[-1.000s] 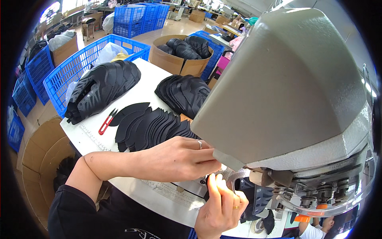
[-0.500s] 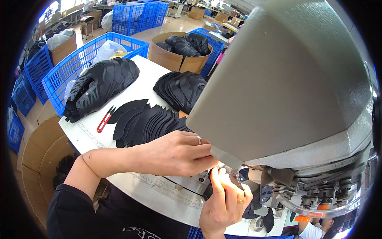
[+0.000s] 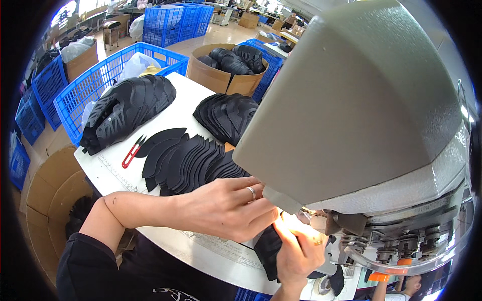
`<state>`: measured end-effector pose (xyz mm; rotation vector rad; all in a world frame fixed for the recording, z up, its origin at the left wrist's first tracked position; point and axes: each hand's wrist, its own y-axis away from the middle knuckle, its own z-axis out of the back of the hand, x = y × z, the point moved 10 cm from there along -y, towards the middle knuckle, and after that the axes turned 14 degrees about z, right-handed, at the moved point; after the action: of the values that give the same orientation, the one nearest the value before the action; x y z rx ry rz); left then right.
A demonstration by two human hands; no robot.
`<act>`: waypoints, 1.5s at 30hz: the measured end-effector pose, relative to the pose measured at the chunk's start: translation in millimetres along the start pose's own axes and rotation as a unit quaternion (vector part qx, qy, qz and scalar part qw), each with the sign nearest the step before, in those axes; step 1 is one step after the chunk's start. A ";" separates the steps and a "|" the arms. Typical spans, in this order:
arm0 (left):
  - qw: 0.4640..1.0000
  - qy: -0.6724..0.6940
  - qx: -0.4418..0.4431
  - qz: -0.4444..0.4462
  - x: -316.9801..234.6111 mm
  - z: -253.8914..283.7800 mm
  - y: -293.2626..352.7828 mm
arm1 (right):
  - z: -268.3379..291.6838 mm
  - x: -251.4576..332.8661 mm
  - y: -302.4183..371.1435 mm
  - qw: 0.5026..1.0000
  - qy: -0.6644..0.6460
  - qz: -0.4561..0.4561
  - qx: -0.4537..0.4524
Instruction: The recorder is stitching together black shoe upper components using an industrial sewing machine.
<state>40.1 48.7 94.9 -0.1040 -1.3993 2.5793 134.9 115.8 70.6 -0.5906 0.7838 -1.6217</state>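
A large grey sewing machine head (image 3: 351,110) fills the right side and covers part of the work spot. My left hand (image 3: 231,206) reaches in under its edge, fingers bent and closed; whatever is between its tips is hidden. Close against it, my right hand (image 3: 301,251) pinches with thumb and finger in the lamp's glow. A black shoe upper piece (image 3: 267,251) hangs down beside the right hand, gripped at its top. Behind my left hand, a fanned row of curved black pieces (image 3: 186,163) lies on the white table (image 3: 188,85).
Red-handled thread snips (image 3: 132,152) lie left of the fanned pieces. Stacked black shoe uppers (image 3: 131,105) and another stack (image 3: 223,116) sit farther back. A blue crate (image 3: 75,113) and a cardboard bin (image 3: 50,200) flank the table. Another person's arm (image 3: 380,292) shows lower right.
Both hands have shifted, the left slightly lower and the right to the right and up. More of the black shoe upper piece now shows below them. The lit spot looks brighter.
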 end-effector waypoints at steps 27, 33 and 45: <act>0.999 0.025 0.010 -0.043 23.1 -5.6 15.3 | -15.3 -59.7 39.6 0.994 -0.069 -0.081 -0.034; 0.999 0.003 -0.012 -0.043 16.2 1.6 11.8 | -30.7 -99.5 72.8 0.950 -0.258 -0.166 -0.049; 1.000 0.003 -0.008 -0.024 24.8 -6.6 11.8 | -42.2 -114.5 76.9 0.928 -0.277 -0.226 -0.107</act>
<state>15.2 53.1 82.3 -0.0805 -1.4031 2.5272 174.7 228.2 -10.7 -1.3985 0.4126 -1.6579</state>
